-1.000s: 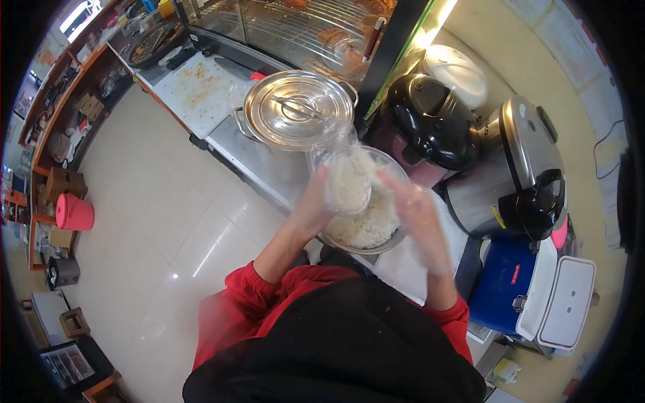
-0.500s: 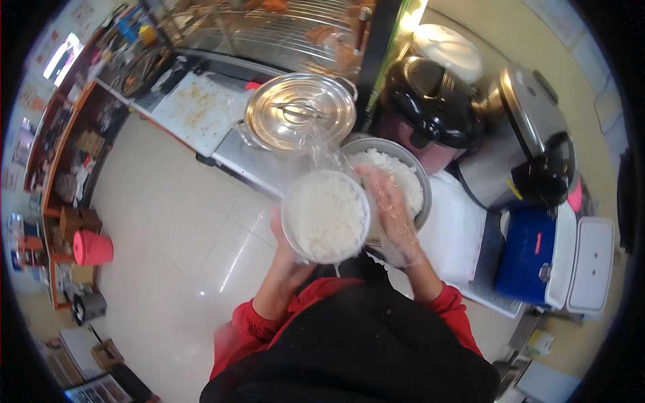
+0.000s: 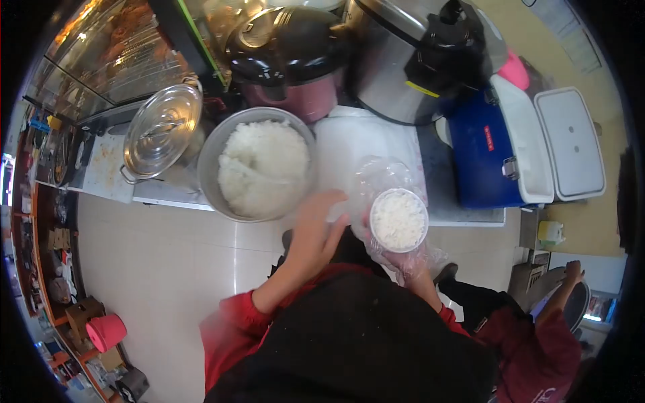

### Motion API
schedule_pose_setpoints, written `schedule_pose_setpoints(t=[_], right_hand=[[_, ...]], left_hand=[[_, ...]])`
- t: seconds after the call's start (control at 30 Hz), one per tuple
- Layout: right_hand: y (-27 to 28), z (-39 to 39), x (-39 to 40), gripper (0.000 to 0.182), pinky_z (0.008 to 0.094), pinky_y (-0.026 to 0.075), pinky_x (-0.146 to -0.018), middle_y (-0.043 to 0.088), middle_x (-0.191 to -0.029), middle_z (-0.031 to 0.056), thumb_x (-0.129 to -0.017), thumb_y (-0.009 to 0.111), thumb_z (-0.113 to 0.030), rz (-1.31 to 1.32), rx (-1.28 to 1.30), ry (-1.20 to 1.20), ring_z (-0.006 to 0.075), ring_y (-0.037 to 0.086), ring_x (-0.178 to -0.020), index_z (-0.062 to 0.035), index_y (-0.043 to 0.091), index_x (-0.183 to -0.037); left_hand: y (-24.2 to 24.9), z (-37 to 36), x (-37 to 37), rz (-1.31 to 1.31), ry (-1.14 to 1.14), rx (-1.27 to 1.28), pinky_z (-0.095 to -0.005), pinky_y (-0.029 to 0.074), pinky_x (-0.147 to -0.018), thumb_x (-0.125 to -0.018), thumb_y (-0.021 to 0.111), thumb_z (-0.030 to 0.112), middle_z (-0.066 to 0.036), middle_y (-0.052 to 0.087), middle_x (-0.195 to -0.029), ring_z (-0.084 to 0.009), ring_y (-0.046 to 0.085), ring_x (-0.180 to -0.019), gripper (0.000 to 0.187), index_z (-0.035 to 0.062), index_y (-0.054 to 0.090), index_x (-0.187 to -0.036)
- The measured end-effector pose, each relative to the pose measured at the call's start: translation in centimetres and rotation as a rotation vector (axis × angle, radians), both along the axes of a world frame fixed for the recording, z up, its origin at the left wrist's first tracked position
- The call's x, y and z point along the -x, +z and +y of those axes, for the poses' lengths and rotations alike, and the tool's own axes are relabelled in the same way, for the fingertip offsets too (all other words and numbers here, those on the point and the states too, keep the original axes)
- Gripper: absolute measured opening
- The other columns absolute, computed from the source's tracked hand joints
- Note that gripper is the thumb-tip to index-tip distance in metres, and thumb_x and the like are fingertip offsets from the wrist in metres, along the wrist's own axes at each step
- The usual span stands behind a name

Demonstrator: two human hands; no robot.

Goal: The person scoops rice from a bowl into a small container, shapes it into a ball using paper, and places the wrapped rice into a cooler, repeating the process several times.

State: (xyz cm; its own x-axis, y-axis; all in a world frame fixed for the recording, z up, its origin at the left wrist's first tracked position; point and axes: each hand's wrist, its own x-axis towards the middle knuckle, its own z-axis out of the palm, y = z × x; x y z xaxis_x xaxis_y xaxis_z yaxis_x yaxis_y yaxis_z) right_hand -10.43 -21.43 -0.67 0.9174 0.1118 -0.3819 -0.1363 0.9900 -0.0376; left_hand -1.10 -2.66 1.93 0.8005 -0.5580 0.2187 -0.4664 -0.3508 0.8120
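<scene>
Cup (image 3: 399, 220) shifted rightward, cradled in right hand (image 3: 406, 259).

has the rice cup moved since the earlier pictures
Yes. The rice cup went from the bowl's left side to its right, and is now in the right hand.

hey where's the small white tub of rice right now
In the head view, the small white tub is in the plastic-covered right hand, to the right of the large metal bowl and the left hand.
</scene>
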Motion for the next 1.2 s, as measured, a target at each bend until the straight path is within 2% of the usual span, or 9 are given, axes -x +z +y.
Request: schedule_pose_setpoints(t=[0.23,0.33,0.4,0.47,0.57,0.87,1.07,1.13,1.2], right_hand=[[2.1,-12.3,-0.6,0.049,0.0477,0.044,-0.086,0.051,-0.118,0.0145,-0.086,0.042,-0.042,0.022,0.329,-0.238,0.0309,0.048,-0.111,-0.0076,0.047,-0.119],[3.8,-13.4,-3.3,0.045,0.0402,0.042,-0.089,0.056,-0.11,0.0114,-0.084,0.045,-0.039,0.142,0.829,-0.346,0.0262,0.052,-0.103,-0.0071,0.049,-0.115],[2.0,-13.0,-5.7,0.03,0.0352,0.041,-0.086,0.059,-0.103,0.0107,-0.079,0.057,-0.022,0.019,1.96,-0.477,0.0238,0.054,-0.098,-0.0077,0.057,-0.105],[-0.5,-10.9,-8.2,0.036,0.0364,0.041,-0.087,0.056,-0.107,0.0129,-0.069,0.066,-0.02,-0.323,2.449,-0.528,0.0291,0.053,-0.098,-0.0109,0.06,-0.103],[-8.7,-7.1,-9.9,0.041,0.0386,0.044,-0.084,0.054,-0.112,0.0144,-0.072,0.059,-0.037,-0.339,2.783,0.041,0.033,0.052,-0.1,-0.0137,0.059,-0.107],[-6.1,-4.6,-12.5,0.035,0.0445,0.047,-0.074,0.057,-0.104,0.0195,-0.085,0.047,-0.035,0.173,2.572,0.425,0.037,0.059,-0.084,-0.0085,0.056,-0.106],[-8.1,-9.3,-12.7,0.053,0.0409,0.041,-0.086,0.055,-0.108,0.0207,-0.089,0.032,-0.046,0.055,2.382,0.26,0.033,0.054,-0.098,-0.0017,0.054,-0.108],[-8.0,-12.2,-12.6,0.063,0.0376,0.038,-0.092,0.055,-0.113,0.0177,-0.089,0.027,-0.052,0.118,2.071,0.227,0.0295,0.051,-0.108,0.0006,0.051,-0.113],[-10.4,-16.4,-11.9,0.058,0.0353,0.038,-0.093,0.051,-0.121,0.0109,-0.088,0.038,-0.048,0.246,1.324,0.224,0.0224,0.049,-0.112,-0.0014,0.046,-0.121]], left_hand=[[-13.4,-12.3,0.0,-0.197,0.136,-0.605,-0.0568,0.009,-0.102,-0.08,0.049,0.05,-0.025,0.007,-0.142,-0.041,0.005,-0.132,0.077,0.0068,0.021,-0.137],[-13.1,-12.3,1.5,-0.149,0.097,-0.61,-0.0543,0.008,-0.103,-0.074,0.055,0.055,-0.026,0.005,-0.142,-0.041,0.003,-0.132,0.095,-0.0025,0.012,-0.137],[-13.1,-12.2,1.3,-0.106,0.13,-0.479,-0.0518,0.009,-0.104,-0.071,0.059,0.055,-0.027,0.005,-0.141,-0.0412,0.002,-0.132,0.103,-0.008,0.009,-0.135],[-13.4,-12.3,1.3,-0.089,0.2,-0.419,-0.0498,0.009,-0.105,-0.066,0.065,0.052,-0.029,0.005,-0.141,-0.0414,0.002,-0.132,0.109,-0.0112,0.007,-0.133],[-14.2,-11.9,1.7,-0.074,0.22,-0.427,-0.0484,0.008,-0.106,-0.062,0.07,0.047,-0.031,0.004,-0.14,-0.0415,0.002,-0.132,0.112,-0.0134,0.006,-0.132],[-14.6,-11.5,1.1,-0.083,0.203,-0.463,-0.0475,0.008,-0.106,-0.059,0.07,0.051,-0.031,0.005,-0.14,-0.0408,0.003,-0.132,0.116,-0.0137,0.007,-0.132],[-13.8,-9.5,0.0,-0.02,0.041,-0.262,-0.0501,0.005,-0.106,-0.054,0.075,0.052,-0.03,-0.001,-0.14,-0.0428,-0.003,-0.131,0.124,-0.0099,0.003,-0.134],[-12.4,-7.8,-0.3,-0.086,-0.033,-0.224,-0.0511,0.006,-0.105,-0.051,0.077,0.05,-0.027,-0.004,-0.142,-0.0395,-0.004,-0.133,0.127,-0.0048,0.001,-0.136],[-10.3,-6.1,-0.1,-0.07,-0.163,-0.348,-0.0489,0.009,-0.106,-0.057,0.076,0.043,-0.019,0.002,-0.144,-0.0351,0.001,-0.134,0.113,0.0025,0.009,-0.138]])
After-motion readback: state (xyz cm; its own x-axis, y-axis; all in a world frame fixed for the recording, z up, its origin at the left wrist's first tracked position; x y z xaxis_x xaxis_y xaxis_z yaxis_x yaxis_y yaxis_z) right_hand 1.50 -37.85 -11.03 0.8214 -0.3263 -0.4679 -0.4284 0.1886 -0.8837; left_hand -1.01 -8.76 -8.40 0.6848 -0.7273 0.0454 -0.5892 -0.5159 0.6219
